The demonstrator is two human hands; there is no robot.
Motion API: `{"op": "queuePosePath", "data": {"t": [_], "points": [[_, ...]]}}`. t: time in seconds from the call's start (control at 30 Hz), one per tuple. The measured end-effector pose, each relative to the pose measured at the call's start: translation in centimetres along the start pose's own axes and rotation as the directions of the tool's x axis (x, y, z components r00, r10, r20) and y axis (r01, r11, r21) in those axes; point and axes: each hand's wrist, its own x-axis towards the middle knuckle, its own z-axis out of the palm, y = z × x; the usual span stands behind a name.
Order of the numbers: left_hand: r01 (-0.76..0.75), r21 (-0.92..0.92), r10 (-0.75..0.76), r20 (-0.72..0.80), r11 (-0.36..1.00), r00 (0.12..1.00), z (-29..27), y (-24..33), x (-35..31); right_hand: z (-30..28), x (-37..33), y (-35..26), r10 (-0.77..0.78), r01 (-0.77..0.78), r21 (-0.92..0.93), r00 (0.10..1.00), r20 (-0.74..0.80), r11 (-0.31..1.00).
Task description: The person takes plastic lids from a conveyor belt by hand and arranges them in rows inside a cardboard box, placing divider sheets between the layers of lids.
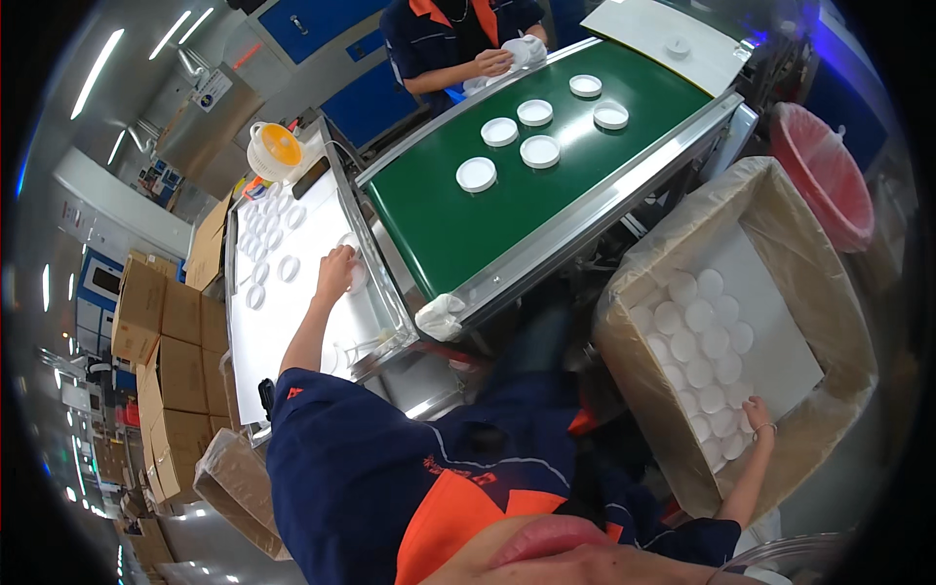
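Note:
My left hand [335, 273] is over the white lit tabletop at its right edge, its fingers bent closed around a white round lid [358, 277] that they partly cover. On the same top several more shallow round lids [289, 268] lie in loose rows. Far to the right, my right hand [760, 417] reaches into a lined cardboard box [837, 390]. Its fingers are closed at the edge of a white lid by the near end of the rows; the fingers hide part of it. Several white round lids [699, 343] lie close together on a pale sheet [777, 322] inside this box.
A green conveyor belt [419, 229] carries several white round lids [540, 151]. Across it, a person [458, 49] handles something white. A white-and-yellow container [276, 149] and a dark phone-like object [312, 177] stand left. A pink bin [829, 185] is right; cardboard boxes [180, 375] are stacked left.

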Motion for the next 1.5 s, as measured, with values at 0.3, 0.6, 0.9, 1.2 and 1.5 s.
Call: {"op": "queuePosePath", "data": {"t": [0.3,0.6,0.9,1.2,1.5], "points": [[0.418,-0.293,-0.479,-0.181,0.860,0.859,-4.6,6.0,-3.0,-1.8,-1.8,-0.9,0.082,-0.083,0.024,0.996,0.016,0.996],[0.131,-0.665,0.004,0.189,-0.735,0.982,-7.1,32.5,0.9,-2.7,-0.9,-0.1,0.026,-0.024,-0.063,0.999,0.046,0.998],[0.633,-0.108,0.623,0.111,-0.767,0.774,-8.9,47.9,1.7,-7.0,-3.2,-6.2,-0.062,0.099,0.137,0.965,-0.253,0.986],[-0.159,-0.984,0.365,-0.121,0.078,0.923,-9.2,53.8,1.5,-6.7,-6.4,-16.2,-0.320,0.357,0.090,0.905,-0.280,0.930],[-0.536,-0.786,0.464,-0.368,0.308,0.806,-10.2,55.4,0.8,-6.3,-7.5,-18.9,-0.442,0.456,-0.043,0.831,-0.339,0.889]]}}
